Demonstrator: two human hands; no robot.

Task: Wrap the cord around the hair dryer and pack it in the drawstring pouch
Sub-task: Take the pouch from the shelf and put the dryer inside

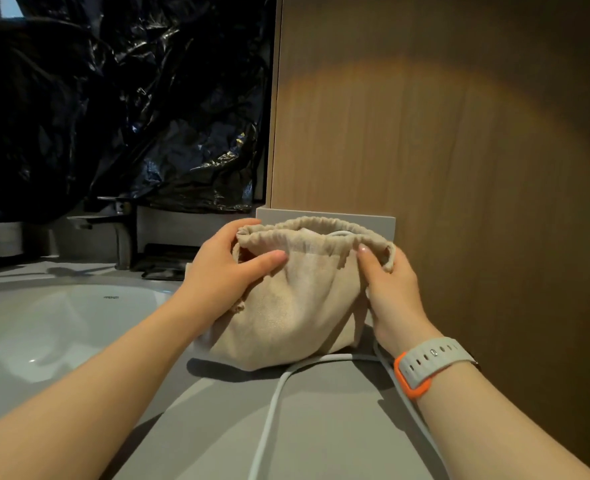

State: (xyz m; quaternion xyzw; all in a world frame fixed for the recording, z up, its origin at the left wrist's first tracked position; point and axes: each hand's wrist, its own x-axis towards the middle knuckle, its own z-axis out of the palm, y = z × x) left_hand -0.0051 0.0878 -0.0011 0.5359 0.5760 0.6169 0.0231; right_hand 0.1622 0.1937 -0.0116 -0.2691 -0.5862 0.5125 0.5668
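A beige drawstring pouch [300,299] stands bulging on the grey counter [321,427], its gathered mouth partly open at the top. My left hand [227,271] grips the pouch's left rim, thumb across the front. My right hand [387,282] pinches the right rim at the drawstring channel. A white cord [273,410] runs from under the pouch toward the front edge of the counter. A bit of white shows inside the mouth; the hair dryer itself is hidden.
A white sink basin [44,327] lies to the left with a metal faucet [120,233] behind it. A wooden panel [460,150] rises close on the right. Black plastic sheeting [131,98] hangs at the back left. A white box [321,216] stands behind the pouch.
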